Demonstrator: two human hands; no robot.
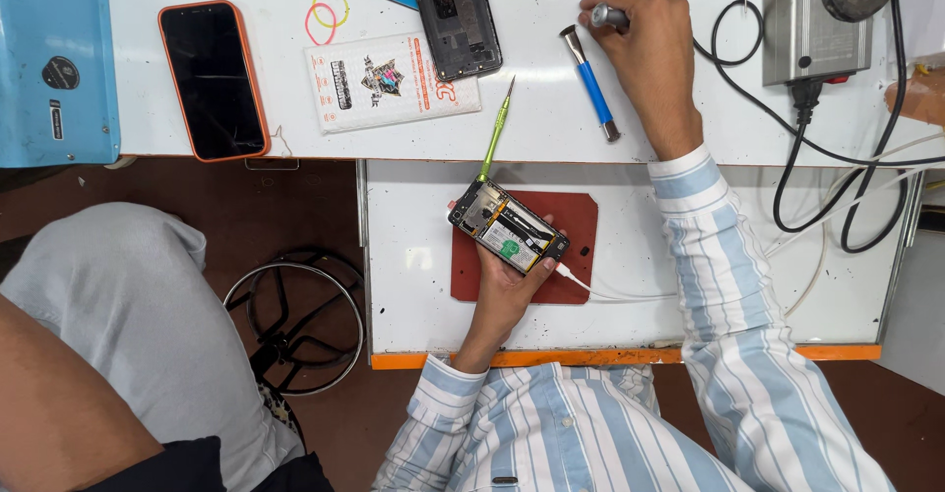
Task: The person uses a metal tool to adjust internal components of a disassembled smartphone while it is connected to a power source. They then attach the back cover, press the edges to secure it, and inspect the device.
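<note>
An opened smartphone [509, 226] is gripped in the left hand [504, 290] over a red mat [581, 218]. At one o'clock, a grey-handled tool [609, 17] is pinched by the right hand [645, 54]; a blue-handled tool [592, 84] lies just beside it.

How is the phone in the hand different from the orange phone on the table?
The opened phone is held in the left hand over a red mat; the orange-edged phone lies alone on the white table.
The opened phone shows its inner parts; the orange-edged phone shows a dark, blank screen.
The opened phone sits slanted; the orange-edged phone lies nearly straight.
Both are flat rectangles.
</note>
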